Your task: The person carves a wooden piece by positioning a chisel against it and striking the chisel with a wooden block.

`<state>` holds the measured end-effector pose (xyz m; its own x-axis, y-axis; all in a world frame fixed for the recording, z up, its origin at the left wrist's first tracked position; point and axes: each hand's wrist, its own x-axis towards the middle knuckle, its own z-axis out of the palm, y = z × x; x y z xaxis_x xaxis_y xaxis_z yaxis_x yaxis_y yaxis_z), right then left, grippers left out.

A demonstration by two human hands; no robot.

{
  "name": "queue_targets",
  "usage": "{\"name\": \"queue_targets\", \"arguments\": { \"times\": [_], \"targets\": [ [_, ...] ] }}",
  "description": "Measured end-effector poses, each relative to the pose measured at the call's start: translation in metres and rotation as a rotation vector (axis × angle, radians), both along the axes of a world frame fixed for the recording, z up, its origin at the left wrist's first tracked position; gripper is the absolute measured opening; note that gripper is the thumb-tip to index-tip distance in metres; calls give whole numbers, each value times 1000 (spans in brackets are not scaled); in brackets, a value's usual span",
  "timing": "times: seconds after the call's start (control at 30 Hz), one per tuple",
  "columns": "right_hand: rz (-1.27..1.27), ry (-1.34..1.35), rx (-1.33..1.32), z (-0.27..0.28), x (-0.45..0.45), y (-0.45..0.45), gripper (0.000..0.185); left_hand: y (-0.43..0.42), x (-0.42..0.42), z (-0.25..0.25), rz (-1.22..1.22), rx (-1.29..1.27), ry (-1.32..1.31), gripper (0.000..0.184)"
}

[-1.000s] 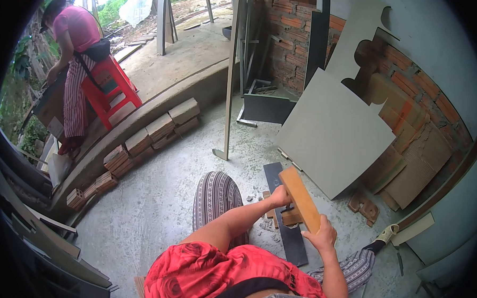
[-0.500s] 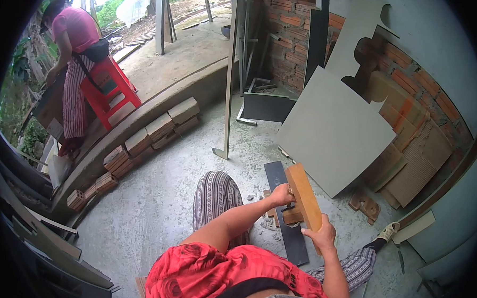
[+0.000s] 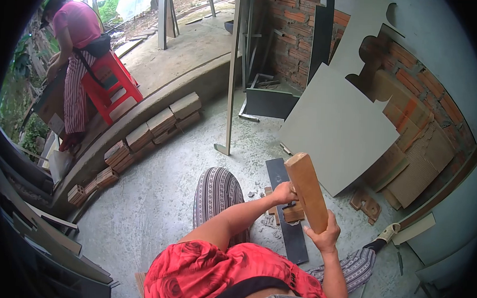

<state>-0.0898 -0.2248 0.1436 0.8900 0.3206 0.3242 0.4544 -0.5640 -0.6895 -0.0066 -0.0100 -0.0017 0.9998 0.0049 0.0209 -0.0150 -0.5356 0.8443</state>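
Observation:
A long brown wooden block [image 3: 308, 189], like a hand plane body, is held up tilted in front of me. My left hand [image 3: 285, 193] is closed at its left side; the fingers are partly hidden there. My right hand [image 3: 325, 234] is wrapped round the near end, thumb on the near left side. Below, a dark narrow board [image 3: 295, 242] lies on the floor. Short wooden pieces [image 3: 293, 213] sit on and beside it, just under the block.
Grey crumbs lie on the concrete floor [image 3: 156, 214]. A large pale panel [image 3: 340, 132] leans right, beside cardboard [image 3: 413, 162]. An upright post [image 3: 231, 85] stands ahead. Bricks [image 3: 139, 138] line the step at left. Another person [image 3: 77, 27] bends by a red stool [image 3: 111, 87].
The wooden block has turned in my hands, so its far end face and a darker side now show. Both hands keep their grip. The other person has shifted slightly.

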Motion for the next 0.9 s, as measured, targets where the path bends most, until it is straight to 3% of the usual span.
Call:
{"name": "queue_targets", "arguments": {
  "times": [0.07, 0.13, 0.23, 0.33, 0.57, 0.73, 0.9],
  "targets": [
    [-4, -28, 21, -1, 1, 0, 63, 2, 1, -3, -13, 23, -5, 40],
    [-38, 111, -367, -3, 4, -3, 64, 2, 1, -5, -12, 86, -110, 36],
    [-58, 280, -324, -12, 6, -5, 71, 2, -6, 15, 90, -27, 65, 33],
    [-51, 338, -277, -7, 4, 0, 63, 2, -4, 9, 87, -25, 33, 34],
    [-29, 388, -244, -3, 6, 1, 63, 8, -4, 5, 27, 28, 21, 37],
    [-6, 374, -198, -8, 5, -3, 64, 6, -1, 11, -22, -80, -251, 36],
    [-41, 409, -213, -6, 1, -3, 64, 3, -5, 9, -57, -103, -75, 36]
  ]
}}
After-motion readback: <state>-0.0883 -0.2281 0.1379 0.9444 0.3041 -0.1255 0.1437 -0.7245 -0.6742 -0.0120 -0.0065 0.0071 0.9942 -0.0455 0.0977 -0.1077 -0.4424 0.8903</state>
